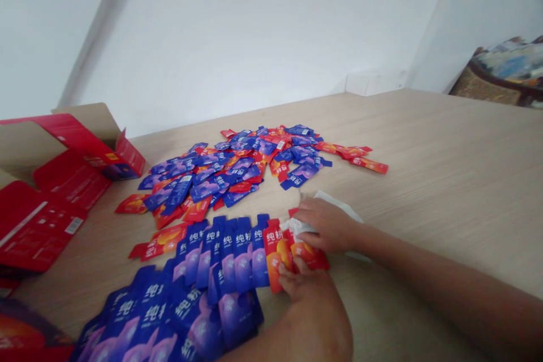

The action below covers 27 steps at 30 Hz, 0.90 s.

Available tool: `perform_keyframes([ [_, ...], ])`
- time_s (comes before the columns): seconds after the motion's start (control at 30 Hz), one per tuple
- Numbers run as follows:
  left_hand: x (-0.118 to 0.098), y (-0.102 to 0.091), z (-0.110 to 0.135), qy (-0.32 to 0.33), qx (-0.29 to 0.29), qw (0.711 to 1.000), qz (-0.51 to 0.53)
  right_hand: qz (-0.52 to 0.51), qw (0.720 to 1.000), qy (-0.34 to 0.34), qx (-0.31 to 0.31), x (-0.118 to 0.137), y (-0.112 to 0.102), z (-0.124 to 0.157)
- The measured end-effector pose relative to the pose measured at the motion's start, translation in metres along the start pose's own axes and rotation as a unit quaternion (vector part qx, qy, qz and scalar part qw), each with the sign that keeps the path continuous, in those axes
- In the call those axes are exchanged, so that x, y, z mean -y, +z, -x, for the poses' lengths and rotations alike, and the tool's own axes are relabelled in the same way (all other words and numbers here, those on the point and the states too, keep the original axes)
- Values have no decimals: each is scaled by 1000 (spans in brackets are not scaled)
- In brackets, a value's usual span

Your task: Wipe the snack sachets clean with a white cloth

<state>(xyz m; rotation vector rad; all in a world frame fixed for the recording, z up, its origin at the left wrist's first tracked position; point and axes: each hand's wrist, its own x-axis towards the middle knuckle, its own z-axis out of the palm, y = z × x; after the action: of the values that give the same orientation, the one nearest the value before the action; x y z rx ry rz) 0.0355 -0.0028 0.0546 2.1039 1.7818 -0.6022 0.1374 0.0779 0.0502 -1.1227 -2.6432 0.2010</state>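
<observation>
The left hand [311, 305] came in low over the surface [432, 181], its fingertips on the lower ends of two red sachets; whether it pinched or merely pressed them, I cannot tell. The right hand [331, 227], just beyond, had its grip bunched around a white cloth [341, 206], against the upper part of the right-hand red sachet [313, 255], which it largely covered.

The left-hand red sachet [272, 243] lay flat, its printing upright to the wearer, its long axis running away from the body and its upper end toward the wall [271, 34]. It closed the right end of an overlapping row of blue sachets [241, 260], similarly aligned, narrow necks pointing away. A single red sachet [167, 239] left of this row lay crosswise, neck to the left. Behind spread a mixed pile [237, 167], pointing every way; an opened red box [46, 226] stood at far left.
</observation>
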Motion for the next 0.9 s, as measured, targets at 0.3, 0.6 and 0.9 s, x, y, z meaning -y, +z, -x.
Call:
perform_keyframes([
  [0.3,-3,-2,5,-13,16,998,-64,47,995,82,-10,-8,3,-5],
  [0.6,-2,-6,5,-21,20,997,-77,28,999,13,19,7,12,-2],
  [0.9,-3,-6,7,-29,7,997,-75,24,1000,2,0,6,4,1],
])
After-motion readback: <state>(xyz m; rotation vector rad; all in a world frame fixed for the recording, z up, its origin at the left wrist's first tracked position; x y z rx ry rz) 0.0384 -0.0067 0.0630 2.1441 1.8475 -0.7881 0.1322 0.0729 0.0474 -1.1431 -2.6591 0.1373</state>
